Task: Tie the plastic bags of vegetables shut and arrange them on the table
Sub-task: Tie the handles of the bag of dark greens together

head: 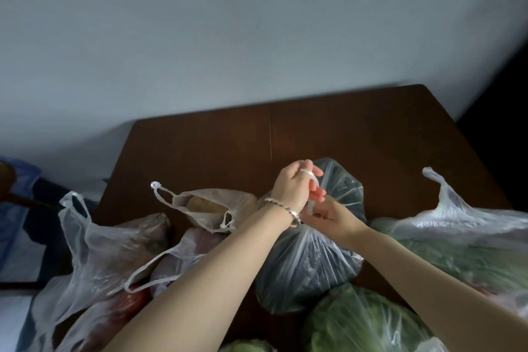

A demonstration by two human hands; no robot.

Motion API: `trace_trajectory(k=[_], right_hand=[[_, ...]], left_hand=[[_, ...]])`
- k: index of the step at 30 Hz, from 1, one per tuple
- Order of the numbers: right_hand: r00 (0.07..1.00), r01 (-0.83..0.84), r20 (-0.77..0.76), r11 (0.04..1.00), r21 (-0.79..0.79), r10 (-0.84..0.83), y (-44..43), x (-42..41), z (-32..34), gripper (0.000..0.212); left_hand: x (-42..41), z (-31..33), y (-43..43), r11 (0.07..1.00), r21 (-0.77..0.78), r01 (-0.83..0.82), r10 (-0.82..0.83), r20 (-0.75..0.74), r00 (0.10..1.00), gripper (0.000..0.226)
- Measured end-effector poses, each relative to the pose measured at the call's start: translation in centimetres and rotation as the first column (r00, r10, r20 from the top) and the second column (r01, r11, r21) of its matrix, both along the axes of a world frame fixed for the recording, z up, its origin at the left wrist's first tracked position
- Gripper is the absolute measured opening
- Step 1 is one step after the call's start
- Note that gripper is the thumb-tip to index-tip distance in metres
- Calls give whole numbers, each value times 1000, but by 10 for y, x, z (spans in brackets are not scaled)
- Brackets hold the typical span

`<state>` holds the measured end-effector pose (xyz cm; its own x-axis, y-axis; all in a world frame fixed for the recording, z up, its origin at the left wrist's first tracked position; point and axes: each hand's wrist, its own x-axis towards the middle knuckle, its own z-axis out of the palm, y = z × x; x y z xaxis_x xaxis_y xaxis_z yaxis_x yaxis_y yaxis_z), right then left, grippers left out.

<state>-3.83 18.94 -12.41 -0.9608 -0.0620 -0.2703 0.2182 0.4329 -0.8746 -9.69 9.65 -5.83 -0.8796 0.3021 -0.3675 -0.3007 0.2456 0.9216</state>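
Both the left hand (295,187) and the right hand (328,216) are clenched on the twisted white handles (313,177) of a clear plastic bag of greens (308,260), centred on the brown table (228,146).

Bench (200,146) dark brown, plain. Centre bag (303,260) under left hand (297,188) and right hand (328,214): clear film, dark green contents. Right bag (463,240), beyond right hand: whitish-clear, light green inside. Left of left hand: tan bag (211,206), red bag (120,308) lower down. Bracelet (283,206) silver. Wall (228,23) pale grey-blue.
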Motion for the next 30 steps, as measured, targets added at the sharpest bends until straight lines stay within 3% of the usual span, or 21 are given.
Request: trace_trajectory(k=[2, 4, 7, 9, 14, 17, 22, 27, 30], right_hand=[[995, 56, 83, 998, -34, -53, 1, 1, 2, 34], [972, 167, 195, 972, -165, -134, 3, 2, 1, 32], [920, 326, 315, 902, -283, -234, 7, 5, -2, 26], [893, 412, 332, 851, -326, -306, 9, 5, -5, 25], [848, 526, 282, 781, -337, -450, 5, 3, -8, 24], [826, 563, 259, 765, -314, -501, 1, 0, -8, 25], [790, 612, 266, 741, -276, -553, -5, -5, -5, 14], [831, 555, 91, 825, -102, -548, -4, -7, 0, 24], [919, 392, -20, 918, -55, -394, -5, 0, 1, 5]], left_hand=[[-3, -4, 1, 999, -3, 36, -36, 36, 999, 16], [-1, -10, -2, 972, -180, 153, -157, -10, 988, 29], [10, -36, -13, 799, -542, 259, -397, -153, 905, 38], [16, -52, -17, 723, -644, 249, -491, -227, 841, 35], [24, -64, -25, 829, -541, 140, -391, -382, 838, 25], [29, -73, -31, 845, -520, 129, -390, -432, 813, 28], [30, -72, -29, 864, -490, 115, -334, -388, 859, 51], [27, -63, -28, 908, -404, 110, -237, -278, 931, 31], [22, -59, -29, 915, -391, 100, -169, -145, 975, 20]])
